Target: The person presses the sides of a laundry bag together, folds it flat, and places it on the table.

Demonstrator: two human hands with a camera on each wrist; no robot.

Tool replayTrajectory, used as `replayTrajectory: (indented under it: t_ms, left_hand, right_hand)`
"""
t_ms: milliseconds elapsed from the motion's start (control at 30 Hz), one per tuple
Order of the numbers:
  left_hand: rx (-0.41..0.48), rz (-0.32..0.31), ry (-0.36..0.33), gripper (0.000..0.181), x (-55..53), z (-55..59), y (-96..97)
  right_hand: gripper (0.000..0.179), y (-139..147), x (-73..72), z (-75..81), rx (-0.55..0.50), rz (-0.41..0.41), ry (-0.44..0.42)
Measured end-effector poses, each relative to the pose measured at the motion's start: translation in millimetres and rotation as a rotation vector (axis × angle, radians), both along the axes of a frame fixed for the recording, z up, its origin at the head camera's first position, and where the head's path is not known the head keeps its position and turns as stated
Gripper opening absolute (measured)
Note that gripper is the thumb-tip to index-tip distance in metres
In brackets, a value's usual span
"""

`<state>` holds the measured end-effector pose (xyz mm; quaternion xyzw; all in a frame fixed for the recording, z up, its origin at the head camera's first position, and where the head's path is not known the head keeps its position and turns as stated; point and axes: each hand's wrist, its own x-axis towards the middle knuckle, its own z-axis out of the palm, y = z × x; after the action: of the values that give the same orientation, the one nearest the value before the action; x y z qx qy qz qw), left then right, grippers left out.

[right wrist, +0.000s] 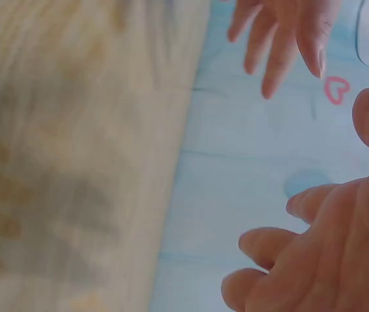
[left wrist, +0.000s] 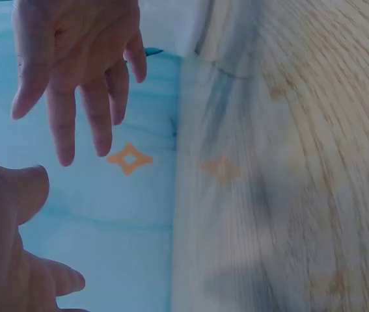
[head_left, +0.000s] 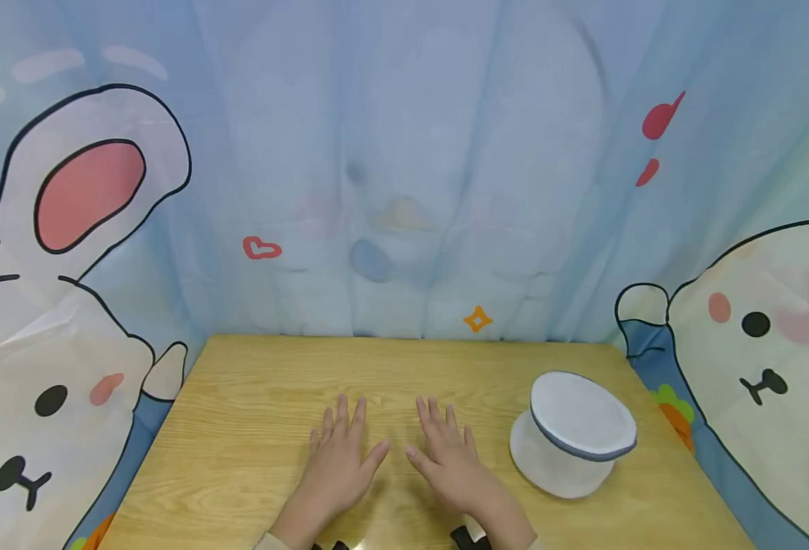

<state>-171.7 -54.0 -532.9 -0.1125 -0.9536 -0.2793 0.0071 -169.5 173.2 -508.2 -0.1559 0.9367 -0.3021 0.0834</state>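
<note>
My left hand [head_left: 338,466] is held over the wooden table [head_left: 294,374], palm down, fingers spread and pointing away from me. To its right, my right hand [head_left: 448,462] mirrors it, thumb toward the left thumb with a gap between them. Neither hand holds anything. The left wrist view shows my left thumb and fingers [left wrist: 28,195] at the lower left and the right hand [left wrist: 83,58] above. In the right wrist view, my right hand [right wrist: 340,240] has straight, parted fingers. Right of that hand stands a white round object with a blue-edged oval top [head_left: 583,416], apart from the fingers.
A light blue curtain [head_left: 404,153] printed with white cartoon animals hangs behind the table and along both sides. The table's far edge runs along the curtain. Black straps [head_left: 469,538] show at the wrists.
</note>
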Motion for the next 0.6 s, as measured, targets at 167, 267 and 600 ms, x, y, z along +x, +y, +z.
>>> replayTrajectory:
  t_ms: [167,267,600]
  left_hand:
    - [0.072,-0.044,0.003,0.09,-3.5,6.0,5.5]
    - [0.105,-0.064,-0.001,0.089,-6.4,10.4,9.7]
    - [0.302,-0.105,-0.07,0.081,-14.8,30.5,29.6]
  right_hand:
    - [0.083,11.7,0.2,15.3,-0.103,0.002,-0.042]
    - [0.083,19.2,1.5,26.0,-0.162,-0.023,-0.045]
    - [0.075,48.7,8.3,59.4,-0.266,-0.095,0.185]
